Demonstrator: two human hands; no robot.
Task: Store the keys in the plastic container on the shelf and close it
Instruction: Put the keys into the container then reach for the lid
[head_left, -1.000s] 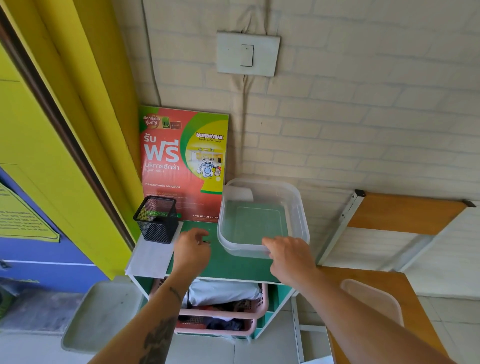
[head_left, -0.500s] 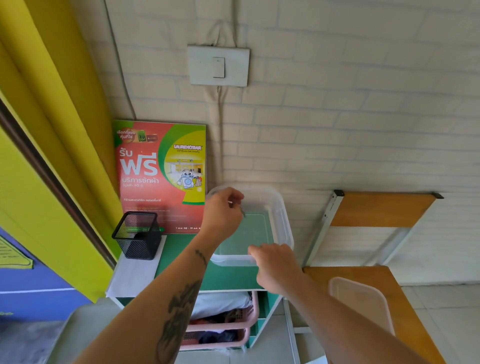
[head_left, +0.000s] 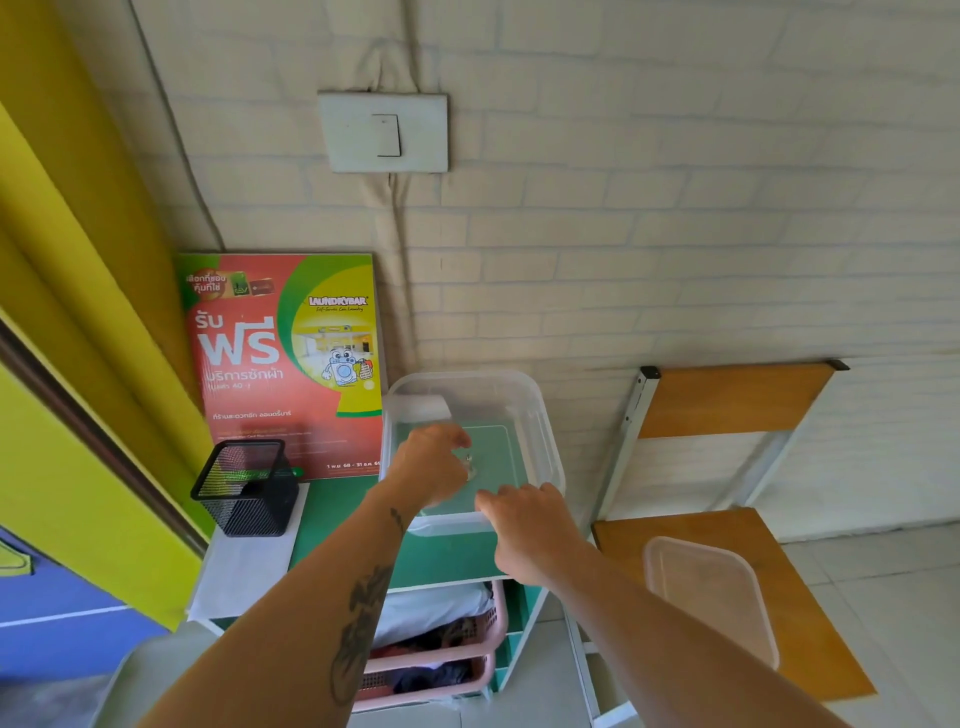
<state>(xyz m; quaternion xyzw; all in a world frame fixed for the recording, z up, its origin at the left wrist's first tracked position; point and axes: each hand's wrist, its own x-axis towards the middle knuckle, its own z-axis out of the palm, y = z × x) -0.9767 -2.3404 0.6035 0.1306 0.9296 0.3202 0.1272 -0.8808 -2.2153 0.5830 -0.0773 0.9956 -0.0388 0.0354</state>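
Reaching into the clear plastic container (head_left: 540, 441) with the left hand (head_left: 428, 465), fingers curled down around a small bit of metal that looks like the keys (head_left: 469, 464), though it's tiny and blurry so I can't say how firmly they're pinched or whether they touch the bottom. The container sits open on the green top of the shelf (head_left: 343, 525), pushed back close to the white brick wall (head_left: 675, 234). The right hand (head_left: 530, 525) is on the container's near rim, fingers bent over the edge and holding it. The lid (head_left: 711, 597) is off, lying on the wooden seat of the chair (head_left: 810, 623) just to the right of the shelf, well apart from the container. On the shelf's left side there's a black mesh pen cup (head_left: 244, 488) standing on a white sheet, and a red and green laundry poster (head_left: 285, 364) leans against the wall behind it, right beside the container. A pink basket (head_left: 452, 670) with clothes sits on the lower level.
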